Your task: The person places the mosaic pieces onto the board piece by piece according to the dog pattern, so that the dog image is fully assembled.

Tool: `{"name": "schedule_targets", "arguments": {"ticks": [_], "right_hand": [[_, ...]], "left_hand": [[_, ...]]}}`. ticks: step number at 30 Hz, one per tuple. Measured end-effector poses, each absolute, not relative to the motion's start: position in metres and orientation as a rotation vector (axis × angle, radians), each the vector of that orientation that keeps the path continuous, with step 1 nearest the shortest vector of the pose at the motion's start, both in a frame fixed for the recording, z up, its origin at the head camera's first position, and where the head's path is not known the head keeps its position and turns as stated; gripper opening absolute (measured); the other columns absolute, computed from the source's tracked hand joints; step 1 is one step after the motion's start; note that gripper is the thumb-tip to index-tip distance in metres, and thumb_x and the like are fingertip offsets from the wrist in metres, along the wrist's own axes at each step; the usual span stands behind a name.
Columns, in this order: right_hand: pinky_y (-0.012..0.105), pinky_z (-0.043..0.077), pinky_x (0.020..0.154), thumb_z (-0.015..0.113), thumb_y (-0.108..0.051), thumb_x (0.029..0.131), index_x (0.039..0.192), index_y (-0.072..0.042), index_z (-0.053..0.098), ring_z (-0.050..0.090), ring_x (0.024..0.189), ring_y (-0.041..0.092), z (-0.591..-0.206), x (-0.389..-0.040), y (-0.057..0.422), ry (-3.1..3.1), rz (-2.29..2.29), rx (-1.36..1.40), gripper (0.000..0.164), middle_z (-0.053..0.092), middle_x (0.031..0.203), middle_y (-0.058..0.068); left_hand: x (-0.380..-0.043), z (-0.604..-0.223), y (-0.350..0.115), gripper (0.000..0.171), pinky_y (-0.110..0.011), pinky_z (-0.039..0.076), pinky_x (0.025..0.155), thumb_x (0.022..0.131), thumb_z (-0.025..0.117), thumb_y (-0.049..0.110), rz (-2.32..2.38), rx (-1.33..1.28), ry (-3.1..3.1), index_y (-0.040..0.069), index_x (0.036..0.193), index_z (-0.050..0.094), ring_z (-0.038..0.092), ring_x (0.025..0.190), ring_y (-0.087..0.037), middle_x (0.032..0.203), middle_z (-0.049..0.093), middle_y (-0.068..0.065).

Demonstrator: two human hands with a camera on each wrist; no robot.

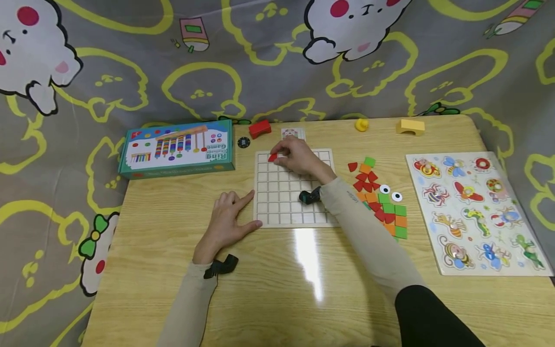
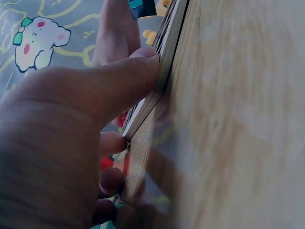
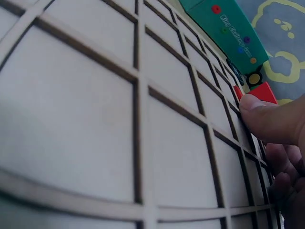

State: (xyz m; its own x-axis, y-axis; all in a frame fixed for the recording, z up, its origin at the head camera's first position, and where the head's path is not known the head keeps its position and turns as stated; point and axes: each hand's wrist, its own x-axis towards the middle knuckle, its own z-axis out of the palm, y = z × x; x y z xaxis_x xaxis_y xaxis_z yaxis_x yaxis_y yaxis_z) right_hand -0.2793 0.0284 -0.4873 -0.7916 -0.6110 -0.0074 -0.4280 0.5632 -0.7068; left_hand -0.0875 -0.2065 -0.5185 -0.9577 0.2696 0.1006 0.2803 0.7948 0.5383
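A wooden grid board (image 1: pixel 277 212) lies on the table with rows of square cells. Over its upper left part my right hand (image 1: pixel 297 155) pinches a red tile (image 1: pixel 272 157) with one rounded side between thumb and fingertips. In the right wrist view a sliver of the red tile (image 3: pixel 238 91) shows by the thumb (image 3: pixel 259 114). My left hand (image 1: pixel 225 219) rests at the board's left edge, index finger and thumb spread and touching its side. The left wrist view shows that thumb (image 2: pixel 128 78) against the board's edge.
Red, orange and green tiles (image 1: pixel 389 208) lie in a pile right of the board, with two googly eyes (image 1: pixel 384 189). An insect puzzle board (image 1: pixel 472 241) is far right. At the back are a game box (image 1: pixel 178 149), red block (image 1: pixel 260 128), card (image 1: pixel 299 132), yellow duck (image 1: pixel 362 125) and yellow arch block (image 1: pixel 410 126).
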Motion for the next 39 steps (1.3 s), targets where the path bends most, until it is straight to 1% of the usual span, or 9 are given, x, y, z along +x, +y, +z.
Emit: {"name": "schedule_targets", "arguments": {"ticks": [5,10,14,19,23,26,32,35,39], "right_hand": [[0.035,0.046,0.091,0.073,-0.021,0.090,0.120,-0.016,0.069,0.058,0.102,0.016,-0.486,-0.277,0.036,2.527,-1.092,-0.880,0.030,0.063,0.114,0.000],[0.036,0.048,0.089,0.071,-0.015,0.091,0.128,-0.008,0.064,0.059,0.101,0.018,-0.475,-0.276,0.054,2.492,-1.220,-0.877,0.039,0.063,0.117,0.008],[0.038,0.049,0.087,0.069,-0.012,0.093,0.124,-0.005,0.066,0.060,0.099,0.020,-0.457,-0.280,0.091,2.544,-1.239,-0.840,0.033,0.065,0.116,0.012],[0.039,0.048,0.082,0.066,-0.013,0.095,0.118,-0.008,0.071,0.061,0.095,0.022,-0.439,-0.283,0.155,2.623,-1.083,-0.766,0.024,0.069,0.110,0.009],[0.038,0.046,0.082,0.066,-0.012,0.095,0.116,-0.009,0.072,0.061,0.093,0.022,-0.436,-0.280,0.199,2.624,-0.909,-0.697,0.022,0.070,0.112,0.008],[0.036,0.045,0.080,0.068,-0.011,0.093,0.114,-0.009,0.073,0.059,0.089,0.022,-0.439,-0.272,0.223,2.625,-0.790,-0.636,0.022,0.070,0.105,0.009],[0.032,0.044,0.073,0.074,-0.013,0.089,0.110,-0.010,0.075,0.056,0.081,0.020,-0.447,-0.256,0.245,2.617,-0.737,-0.575,0.022,0.065,0.091,0.007],[0.032,0.044,0.074,0.075,-0.013,0.088,0.108,-0.010,0.074,0.056,0.082,0.021,-0.449,-0.252,0.249,2.621,-0.746,-0.544,0.021,0.064,0.092,0.007],[0.037,0.045,0.080,0.076,-0.013,0.087,0.106,-0.007,0.072,0.057,0.088,0.023,-0.446,-0.252,0.248,2.609,-0.709,-0.510,0.021,0.065,0.097,0.010]], "left_hand": [[-0.086,-0.518,-0.202,0.084,-0.033,0.021,0.077,0.080,0.072,0.062,-0.895,-0.463,-2.949,0.024,0.150,0.044,0.029,0.083,-0.019,0.089,0.039,0.002],[-0.082,-0.519,-0.202,0.084,-0.034,0.021,0.077,0.080,0.072,0.063,-0.903,-0.436,-2.943,0.025,0.150,0.045,0.029,0.083,-0.019,0.090,0.040,0.002],[-0.080,-0.519,-0.204,0.083,-0.035,0.020,0.078,0.080,0.073,0.061,-0.909,-0.416,-2.950,0.026,0.150,0.045,0.029,0.084,-0.019,0.091,0.042,0.001],[-0.080,-0.516,-0.206,0.083,-0.035,0.021,0.078,0.079,0.074,0.059,-0.927,-0.397,-2.948,0.025,0.149,0.046,0.029,0.084,-0.020,0.091,0.041,0.000],[-0.082,-0.516,-0.208,0.082,-0.035,0.021,0.078,0.079,0.075,0.058,-0.930,-0.388,-2.947,0.024,0.149,0.046,0.029,0.084,-0.020,0.091,0.041,0.000],[-0.082,-0.516,-0.207,0.082,-0.035,0.021,0.079,0.079,0.076,0.057,-0.936,-0.394,-2.949,0.024,0.149,0.047,0.029,0.085,-0.020,0.092,0.042,0.000],[-0.081,-0.515,-0.205,0.082,-0.035,0.020,0.079,0.078,0.076,0.056,-0.946,-0.407,-2.941,0.024,0.148,0.047,0.029,0.085,-0.020,0.091,0.040,0.000],[-0.081,-0.514,-0.202,0.082,-0.035,0.020,0.078,0.078,0.077,0.056,-0.950,-0.426,-2.932,0.024,0.148,0.048,0.028,0.084,-0.020,0.091,0.041,-0.001],[-0.081,-0.512,-0.200,0.082,-0.035,0.020,0.078,0.078,0.077,0.056,-0.957,-0.436,-2.926,0.024,0.148,0.048,0.028,0.084,-0.020,0.091,0.041,0.000]]}}
